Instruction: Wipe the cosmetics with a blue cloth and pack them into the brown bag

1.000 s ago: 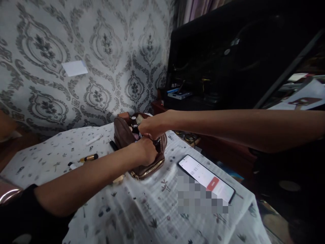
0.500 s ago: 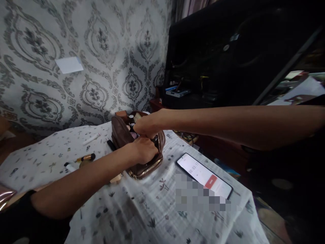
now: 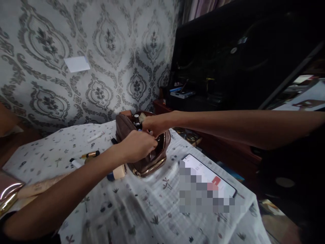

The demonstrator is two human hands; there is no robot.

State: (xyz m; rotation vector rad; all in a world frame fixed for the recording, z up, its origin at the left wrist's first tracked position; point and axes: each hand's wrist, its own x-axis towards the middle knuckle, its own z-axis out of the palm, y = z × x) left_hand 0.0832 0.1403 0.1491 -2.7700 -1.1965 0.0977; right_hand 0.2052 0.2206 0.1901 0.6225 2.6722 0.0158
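A brown zip pouch (image 3: 149,162) with gold zips stands open on the printed white cloth (image 3: 142,210). Both hands are at its mouth. My left hand (image 3: 137,145) is closed over the pouch's near rim, fingers curled on its edge. My right hand (image 3: 154,123) reaches in from the right, fingers pinched just beside a small dark bottle (image 3: 137,121) with a pale cap that sticks up out of the pouch. What the right fingers hold is hidden.
A phone (image 3: 203,171) with a lit screen lies right of the pouch. Cosmetic sticks (image 3: 90,155) and a white tube (image 3: 95,137) lie on the cloth to the left; a pink-gold case (image 3: 8,189) is at the far left. Dark furniture (image 3: 228,67) stands behind.
My left hand has lifted from the pouch's front side up to its rim. The right hand has shifted slightly right at the opening. The view has tilted a little.
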